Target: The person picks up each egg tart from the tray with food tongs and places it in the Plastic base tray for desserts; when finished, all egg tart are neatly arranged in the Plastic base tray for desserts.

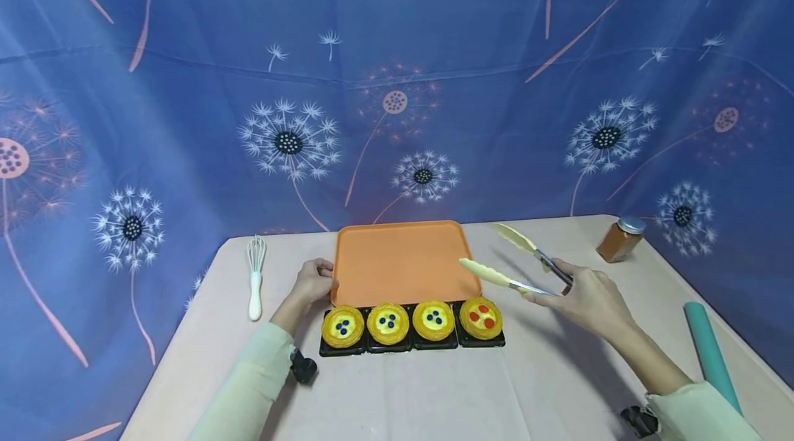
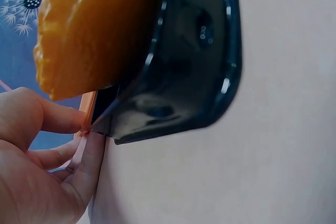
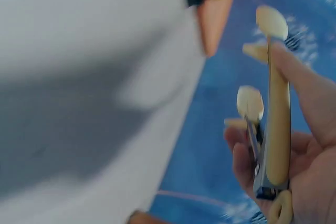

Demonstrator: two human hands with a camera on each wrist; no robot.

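Observation:
An orange tray (image 1: 403, 258) lies at the back of the table. At its left edge, my left hand (image 1: 312, 281) pinches the rim between thumb and fingers, as the left wrist view of the hand (image 2: 50, 150) also shows. In my right hand (image 1: 592, 300) is a pair of tongs (image 1: 517, 282) with cream tips, spread apart with nothing between them, raised right of the tray. Along the tray's front edge stand several egg tarts (image 1: 388, 324) in black square holders (image 1: 389, 349). The rightmost tart (image 1: 480, 318) has red spots; the others have blue ones.
A whisk (image 1: 256, 279) with a white handle lies at the left. Back right is a small jar (image 1: 620, 240) with brown contents and a metal lid. A teal roll (image 1: 711, 355) lies along the right edge. Blue dandelion-print cloth (image 1: 397, 76) hangs behind the table.

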